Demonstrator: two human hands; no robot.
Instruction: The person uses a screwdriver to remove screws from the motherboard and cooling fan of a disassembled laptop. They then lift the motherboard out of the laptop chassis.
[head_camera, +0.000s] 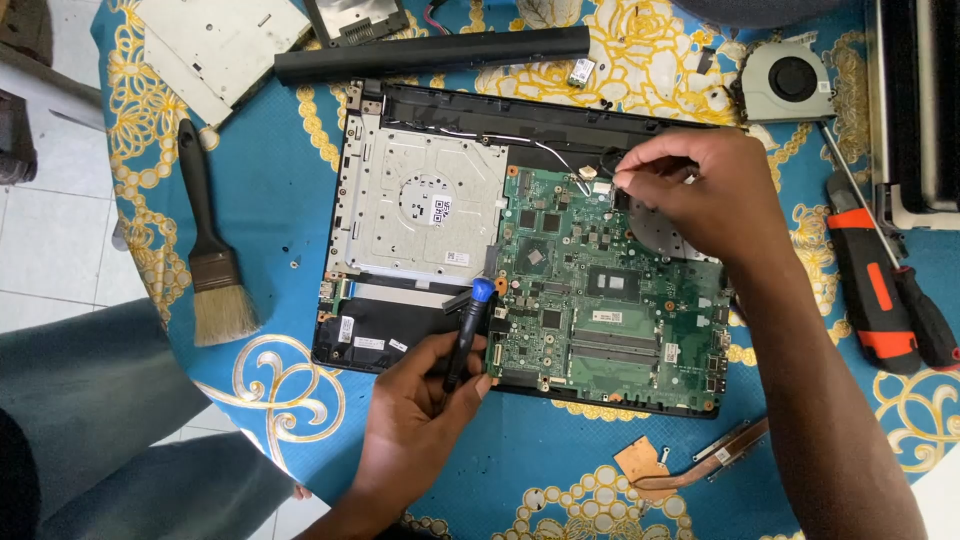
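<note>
An opened laptop base (420, 205) lies on a round table with a blue and gold cloth (290, 220). Its green motherboard (600, 290) fills the right half, and a silver metal plate covers the left. My left hand (425, 420) grips a small black screwdriver with a blue cap (470, 325), resting at the board's left edge. My right hand (700, 185) pinches a thin cable end (598, 172) at the board's upper right corner.
A paintbrush (210, 255) lies left of the laptop. A long black battery (430, 52) and a silver drive (215, 45) sit at the back. A cooling fan (790, 80), a red and black screwdriver (885, 290) and a copper heat pipe (680, 460) lie to the right.
</note>
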